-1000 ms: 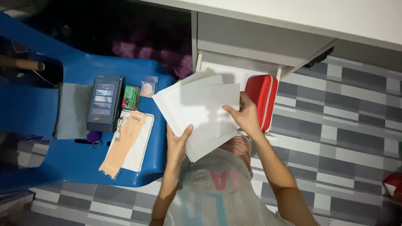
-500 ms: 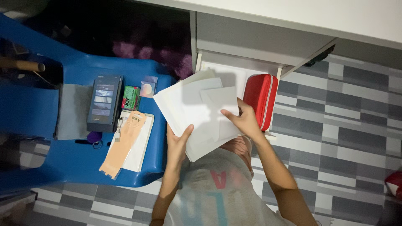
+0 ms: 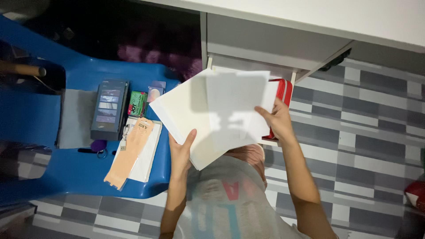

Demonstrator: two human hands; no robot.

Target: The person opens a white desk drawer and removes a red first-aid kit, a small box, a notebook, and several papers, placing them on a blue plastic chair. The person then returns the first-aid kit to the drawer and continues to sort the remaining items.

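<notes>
Top sheet (image 3: 237, 104) now slid right and upward off paper stack (image 3: 195, 117) versus half second ago; sheets being fanned apart, sorting judged underway. Stack held above open white drawer (image 3: 248, 66), clasped at lower edge by left hand (image 3: 180, 152); sheet pinched at right edge by right hand (image 3: 275, 120). Paper thin, flat, matte white. Red case (image 3: 283, 95) glossy, rounded. Blue plastic chair (image 3: 66, 177) smooth; dark rectangular box (image 3: 109, 109) resting on it.

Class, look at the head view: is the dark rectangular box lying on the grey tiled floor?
No, the dark rectangular box lies on the seat of the blue plastic chair, not on the floor.
</notes>
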